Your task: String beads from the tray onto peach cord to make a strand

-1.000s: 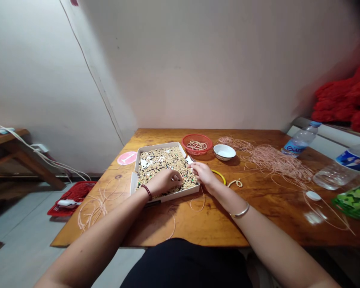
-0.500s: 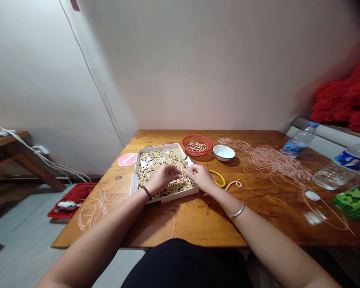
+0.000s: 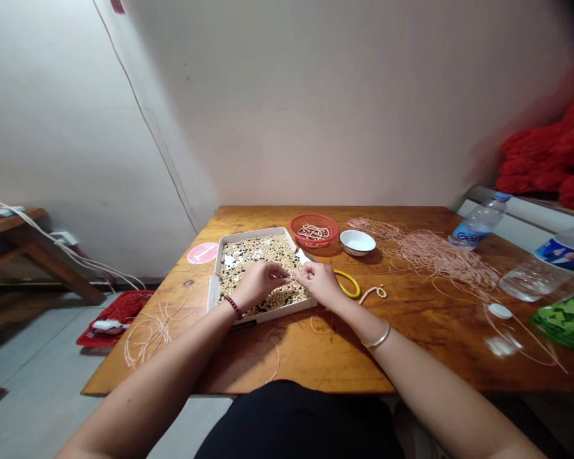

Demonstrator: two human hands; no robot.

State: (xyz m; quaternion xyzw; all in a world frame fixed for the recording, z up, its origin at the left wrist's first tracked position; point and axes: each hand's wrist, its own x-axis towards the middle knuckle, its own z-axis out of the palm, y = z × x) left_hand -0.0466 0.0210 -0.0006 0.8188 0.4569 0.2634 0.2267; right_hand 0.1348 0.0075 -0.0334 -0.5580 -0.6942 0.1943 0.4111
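Both hands are over a shallow white box (image 3: 262,315) filled with small beads (image 3: 256,245), mostly cream with some black and a few green. My left hand (image 3: 259,280) is closed, its thumb and fingertips pinched together above the beads. Facing it from the box's right side, my right hand (image 3: 317,279) also has its fingers pinched, tips close to the left ones. What the fingertips hold is too small to make out. A loop of thin pink cord (image 3: 321,333) lies on the table below my right wrist.
Behind the box stand a red basket (image 3: 314,243) of bead strings and a white bowl (image 3: 358,242). To the right lie a yellow ring (image 3: 349,285), a short bead string (image 3: 374,292), a tangle of pink cord (image 3: 442,258) and bottles (image 3: 481,222). More cord (image 3: 148,338) lies left.
The hands keep nearly the same place over the box, with only slight finger movement. The view has shifted a little.
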